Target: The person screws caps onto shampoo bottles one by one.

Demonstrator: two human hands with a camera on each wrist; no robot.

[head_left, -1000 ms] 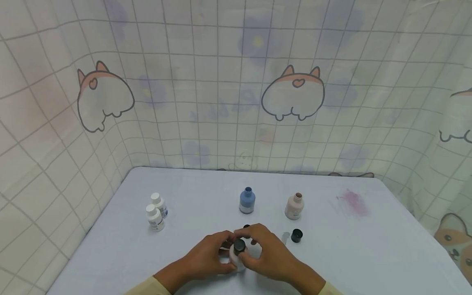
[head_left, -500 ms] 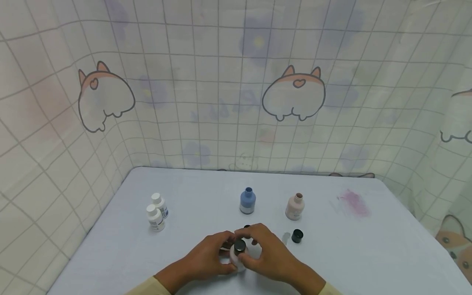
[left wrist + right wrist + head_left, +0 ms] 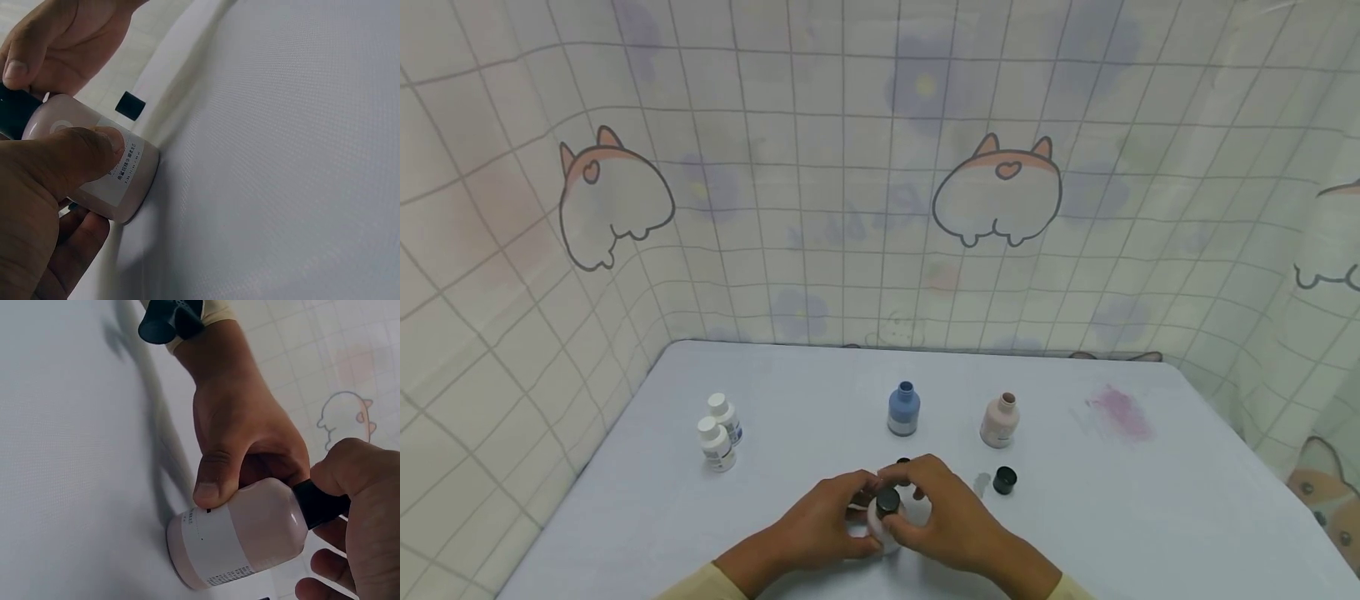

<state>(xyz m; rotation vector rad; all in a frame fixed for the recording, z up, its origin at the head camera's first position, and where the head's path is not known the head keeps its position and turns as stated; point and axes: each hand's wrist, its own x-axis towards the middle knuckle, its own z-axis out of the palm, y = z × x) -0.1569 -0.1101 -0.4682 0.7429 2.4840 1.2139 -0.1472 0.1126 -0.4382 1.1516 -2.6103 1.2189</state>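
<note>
- From my distant station, I saw the left hand (image 3: 826, 523) wrapped around a pink bottle (image 3: 265, 519) standing on the white table (image 3: 805, 379).
- The right hand (image 3: 953, 527) pinched its black cap (image 3: 887, 501).
- Beyond stood two uncapped bottles, a blue bottle (image 3: 903, 412) and a beige bottle (image 3: 999, 423).

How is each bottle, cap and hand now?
Held pink bottle: capped
Left hand: gripping it
Right hand: pinching its black cap
Blue bottle: uncapped, upright
Back pink bottle: uncapped, upright
Near white bottle: capped, upright
Far white bottle: capped, upright
Right loose cap: on table
Middle loose cap: partly hidden
</note>
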